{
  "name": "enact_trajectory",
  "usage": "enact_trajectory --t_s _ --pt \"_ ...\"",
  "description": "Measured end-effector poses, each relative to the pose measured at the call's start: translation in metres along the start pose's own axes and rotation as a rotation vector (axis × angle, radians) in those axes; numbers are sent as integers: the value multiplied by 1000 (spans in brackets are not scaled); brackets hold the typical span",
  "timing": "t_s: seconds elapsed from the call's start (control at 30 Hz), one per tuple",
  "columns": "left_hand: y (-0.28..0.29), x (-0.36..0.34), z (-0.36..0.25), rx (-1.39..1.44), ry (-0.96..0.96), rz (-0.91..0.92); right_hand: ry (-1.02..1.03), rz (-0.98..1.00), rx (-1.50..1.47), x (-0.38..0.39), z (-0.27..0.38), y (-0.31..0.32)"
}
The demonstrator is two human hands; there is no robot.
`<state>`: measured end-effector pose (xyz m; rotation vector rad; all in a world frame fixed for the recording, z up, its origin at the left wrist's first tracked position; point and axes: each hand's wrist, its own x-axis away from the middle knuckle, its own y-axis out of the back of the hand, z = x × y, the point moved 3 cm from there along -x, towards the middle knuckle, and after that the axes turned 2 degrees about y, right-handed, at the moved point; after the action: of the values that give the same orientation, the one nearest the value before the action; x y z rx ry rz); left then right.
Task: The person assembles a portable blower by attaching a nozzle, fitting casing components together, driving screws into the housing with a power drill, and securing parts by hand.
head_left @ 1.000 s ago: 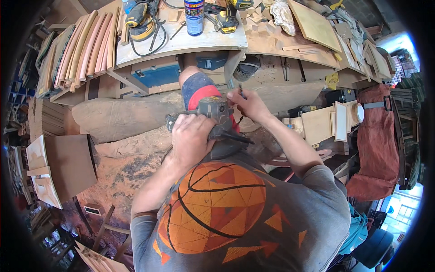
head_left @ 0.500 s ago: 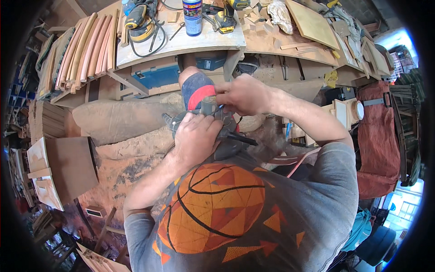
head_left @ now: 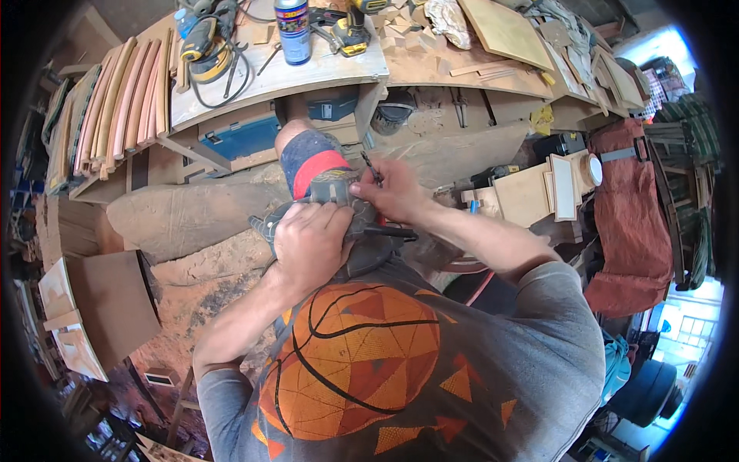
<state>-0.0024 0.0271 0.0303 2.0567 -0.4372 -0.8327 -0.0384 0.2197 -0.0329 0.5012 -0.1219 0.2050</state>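
A dark grey power tool (head_left: 332, 189) with black parts lies on my lap, against the leg of my dark shorts with their red band. My left hand (head_left: 312, 237) is closed over its top, fingers bent and pressed together. Just right of the tool, my right hand (head_left: 394, 192) pinches a thin dark rod-like piece (head_left: 372, 168), which sticks up past the fingers. Its exact kind is too small to tell. A black bar (head_left: 391, 232) juts from the tool toward the right. Much of the tool's underside is hidden by my hands and shirt.
Ahead stands a workbench (head_left: 231, 96) with a yellow-black sander (head_left: 208, 58), a blue spray can (head_left: 293, 32), a cordless drill (head_left: 352, 35) and wood offcuts. Wood strips (head_left: 127, 96) lean at the left. Blue cases (head_left: 242, 141) sit below the bench. A reddish cloth (head_left: 627, 223) hangs at right.
My right hand has drawn slightly back from the tool, and the thin dark piece now shows in its fingers. My left hand stays on the tool. The whole view has shifted a little.
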Motion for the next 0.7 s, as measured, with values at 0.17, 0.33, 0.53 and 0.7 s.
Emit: enact_trajectory --t_s 0.17,0.33,0.53,0.7 --pt "1 4 7 -8 36 -1 -331 41 -298 -5 2 5" --pt "7 4 5 -25 -26 47 485 170 402 -18 37 34" --pt "-5 6 2 -11 -81 32 754 364 785 -18 62 30" --pt "-9 -2 0 -18 -85 19 610 283 592 -20 34 31"
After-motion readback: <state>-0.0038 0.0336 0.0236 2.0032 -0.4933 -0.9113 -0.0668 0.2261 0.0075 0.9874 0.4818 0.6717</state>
